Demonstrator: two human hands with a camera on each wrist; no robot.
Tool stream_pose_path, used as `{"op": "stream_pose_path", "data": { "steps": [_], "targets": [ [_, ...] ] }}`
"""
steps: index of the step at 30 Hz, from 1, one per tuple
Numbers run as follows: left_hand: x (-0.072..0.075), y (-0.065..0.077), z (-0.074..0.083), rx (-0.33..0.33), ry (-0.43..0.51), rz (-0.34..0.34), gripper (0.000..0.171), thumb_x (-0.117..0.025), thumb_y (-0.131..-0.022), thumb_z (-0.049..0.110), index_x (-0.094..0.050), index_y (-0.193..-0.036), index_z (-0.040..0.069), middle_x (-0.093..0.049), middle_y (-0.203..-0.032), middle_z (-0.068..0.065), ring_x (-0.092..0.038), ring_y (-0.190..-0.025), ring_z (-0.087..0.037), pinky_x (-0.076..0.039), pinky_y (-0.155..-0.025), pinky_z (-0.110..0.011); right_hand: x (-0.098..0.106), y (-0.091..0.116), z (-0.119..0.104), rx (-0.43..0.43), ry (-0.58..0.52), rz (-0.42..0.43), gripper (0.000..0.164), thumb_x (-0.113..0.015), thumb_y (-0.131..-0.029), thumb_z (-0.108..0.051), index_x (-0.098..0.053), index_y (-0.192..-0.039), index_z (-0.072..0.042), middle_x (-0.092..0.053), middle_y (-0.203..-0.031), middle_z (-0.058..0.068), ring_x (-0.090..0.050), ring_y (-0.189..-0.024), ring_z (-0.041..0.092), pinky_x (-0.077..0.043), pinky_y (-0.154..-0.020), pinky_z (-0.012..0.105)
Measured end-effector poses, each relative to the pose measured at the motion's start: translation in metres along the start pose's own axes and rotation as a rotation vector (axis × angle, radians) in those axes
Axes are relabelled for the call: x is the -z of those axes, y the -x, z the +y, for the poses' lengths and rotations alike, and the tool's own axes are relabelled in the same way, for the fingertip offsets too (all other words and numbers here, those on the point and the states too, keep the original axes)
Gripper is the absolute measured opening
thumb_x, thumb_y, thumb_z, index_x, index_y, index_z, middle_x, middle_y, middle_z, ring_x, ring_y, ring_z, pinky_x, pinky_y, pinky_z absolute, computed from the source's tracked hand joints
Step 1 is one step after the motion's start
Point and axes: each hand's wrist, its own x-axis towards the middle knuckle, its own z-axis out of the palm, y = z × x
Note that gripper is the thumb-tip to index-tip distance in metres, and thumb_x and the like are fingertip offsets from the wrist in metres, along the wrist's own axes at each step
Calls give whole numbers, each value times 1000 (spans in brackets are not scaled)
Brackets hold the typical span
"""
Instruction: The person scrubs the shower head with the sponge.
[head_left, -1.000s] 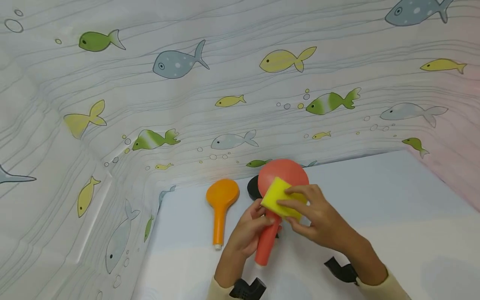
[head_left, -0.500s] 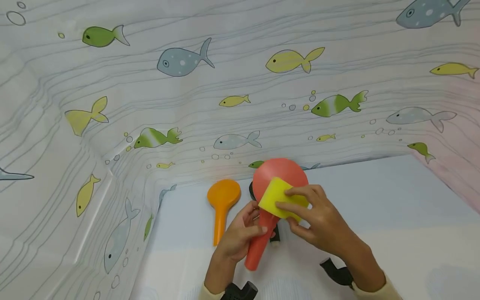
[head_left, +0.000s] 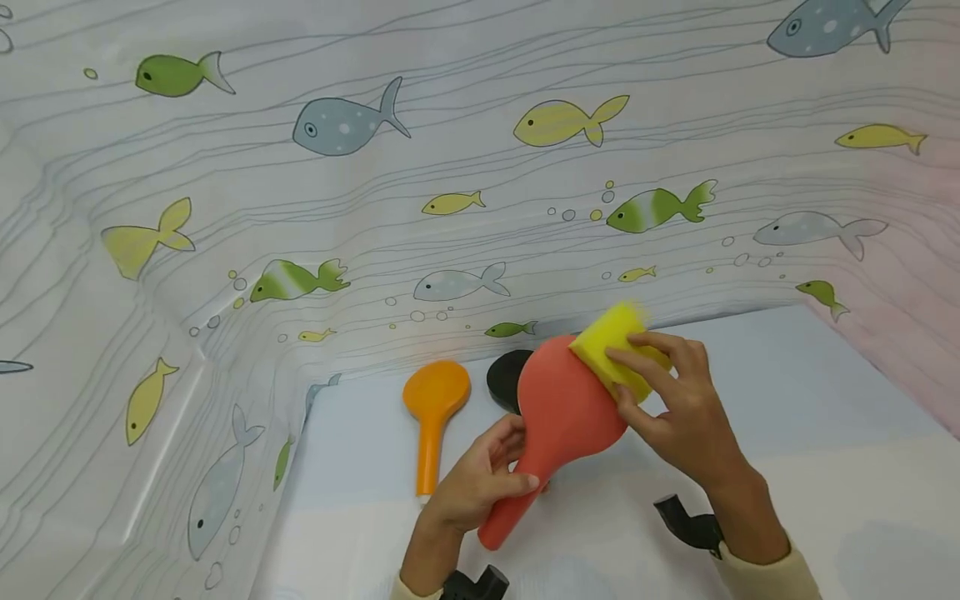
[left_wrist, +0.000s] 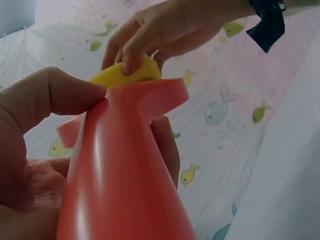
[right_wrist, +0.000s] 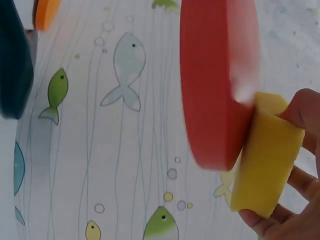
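Observation:
My left hand (head_left: 483, 475) grips the handle of a red shower head (head_left: 566, 400), thumb on top, holding it tilted above the table with the round head up and to the right. A yellow sponge (head_left: 618, 350) is pinched between the thumb and fingers of my right hand (head_left: 686, 408). The sponge lies against the upper right rim of the round head. From the right wrist view, the sponge (right_wrist: 270, 160) presses along the side of the red disc (right_wrist: 215, 85). Up close in the left wrist view, the red handle (left_wrist: 120, 175) fills the foreground.
An orange shower head (head_left: 435, 400) lies on the white table (head_left: 352, 467) to the left. Behind the red one, a black round head (head_left: 506, 379) shows partly. A fish-patterned sheet (head_left: 360, 208) rises behind and at the left of the table.
The sponge has moved up and right, from the neck of the red shower head to its upper right rim. The red shower head has tilted further to the right and dropped slightly.

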Motion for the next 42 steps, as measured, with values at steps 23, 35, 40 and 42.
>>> {"op": "stream_pose_path", "data": {
  "steps": [23,35,40,42],
  "targets": [
    [-7,-11,2,75,-227,53,51,-61,-86,12,-41,-131,23,-51,-121,-5,-51,-106,-22,-50,-86,-35,-28,7,-51,222,-41,-204,36,-73,-67,-14,-69,-103,-20,-57,-114,6,-45,-104,26,-39,-85,33],
    [-12,-8,-5,82,-502,49,41,-61,-81,19,-46,-119,26,-55,-110,-2,-57,-92,-14,-53,-76,-27,-9,-1,-25,-33,-25,-19,32,-53,-80,-21,-68,-107,-11,-54,-120,14,-41,-110,31,-36,-76,15],
    [-11,-5,-7,70,-576,73,39,-62,-81,16,-49,-117,24,-58,-107,-2,-58,-88,-12,-53,-75,-24,-8,0,-16,-171,5,-52,38,-63,-75,-10,-65,-113,-12,-51,-124,12,-38,-115,26,-37,-75,8],
    [-9,-4,-7,75,-617,105,38,-64,-82,16,-50,-116,25,-59,-106,-1,-58,-87,-13,-52,-74,-24,-9,0,-16,-198,19,-79,39,-64,-76,-10,-64,-115,-13,-50,-124,11,-37,-116,24,-37,-74,7]
  ]
}}
